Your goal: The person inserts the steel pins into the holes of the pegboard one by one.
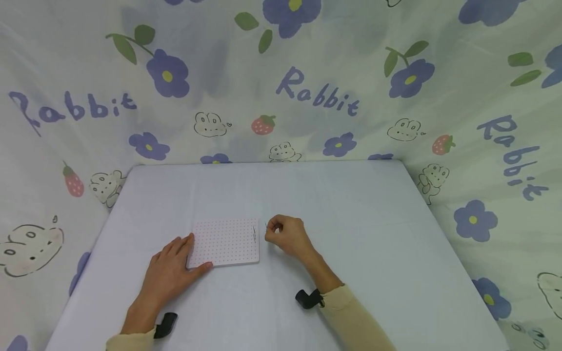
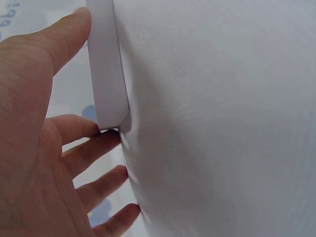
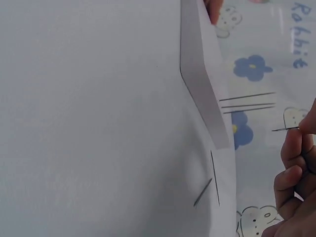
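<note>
A white-covered bench (image 1: pixel 373 219) carries everything, its near edge out of view. The pale dotted board (image 1: pixel 224 243) lies flat on it, well short of the far edge and nearer the left edge than the right. It looks stiff and light, with thick smooth sides, and would probably slide on the cloth if nudged; its edges and corners seem the best hold, leaving the dotted face free.

The left hand (image 1: pixel 169 268) is spread wide about the board's near left corner, thumb at the near edge, forefinger at the left edge. The right hand (image 1: pixel 287 236), just off the board's right edge, is narrowed to a pinch on a thin dark needle (image 3: pixel 279 130).

Three upright needles (image 3: pixel 247 105) stand in the board near its right edge. Beside that edge, loose needles (image 3: pixel 203 192) appear to lie on the bench; one dark line there may be a shadow. Such slivers should be rigid, nearly weightless, slick and easily dropped: best pinched near one end with fingertips.
</note>
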Tool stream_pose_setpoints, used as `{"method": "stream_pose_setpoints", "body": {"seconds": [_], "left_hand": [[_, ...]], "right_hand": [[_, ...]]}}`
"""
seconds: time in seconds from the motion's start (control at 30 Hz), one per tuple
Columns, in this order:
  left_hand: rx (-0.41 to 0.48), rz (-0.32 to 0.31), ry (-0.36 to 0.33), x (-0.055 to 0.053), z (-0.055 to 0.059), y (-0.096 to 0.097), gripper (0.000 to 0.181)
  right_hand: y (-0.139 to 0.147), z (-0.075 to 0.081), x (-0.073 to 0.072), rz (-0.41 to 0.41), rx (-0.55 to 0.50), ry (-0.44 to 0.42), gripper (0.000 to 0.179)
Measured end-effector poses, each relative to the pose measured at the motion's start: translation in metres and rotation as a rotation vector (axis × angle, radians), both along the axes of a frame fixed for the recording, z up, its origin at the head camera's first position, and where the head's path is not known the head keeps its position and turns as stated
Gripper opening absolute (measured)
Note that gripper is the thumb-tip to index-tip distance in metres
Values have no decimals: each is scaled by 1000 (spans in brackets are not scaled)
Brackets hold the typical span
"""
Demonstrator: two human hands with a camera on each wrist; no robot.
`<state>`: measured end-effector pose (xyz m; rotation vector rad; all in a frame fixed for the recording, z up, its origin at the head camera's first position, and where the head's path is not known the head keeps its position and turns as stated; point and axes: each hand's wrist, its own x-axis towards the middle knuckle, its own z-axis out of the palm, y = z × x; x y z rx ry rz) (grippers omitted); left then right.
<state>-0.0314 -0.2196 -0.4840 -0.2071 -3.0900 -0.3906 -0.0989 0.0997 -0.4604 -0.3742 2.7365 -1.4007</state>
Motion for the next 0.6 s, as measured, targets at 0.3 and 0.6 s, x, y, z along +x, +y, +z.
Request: {"method": "stream_pose_setpoints", "body": {"seconds": [0.3, 0.6], "left_hand": [[1, 3, -13, 0, 0, 0, 107], [2, -3, 1, 0, 1, 0, 106]], "right_hand": [[-15, 8, 2, 53, -38, 56, 4], [-18, 8, 2, 134, -82, 22, 7]]}}
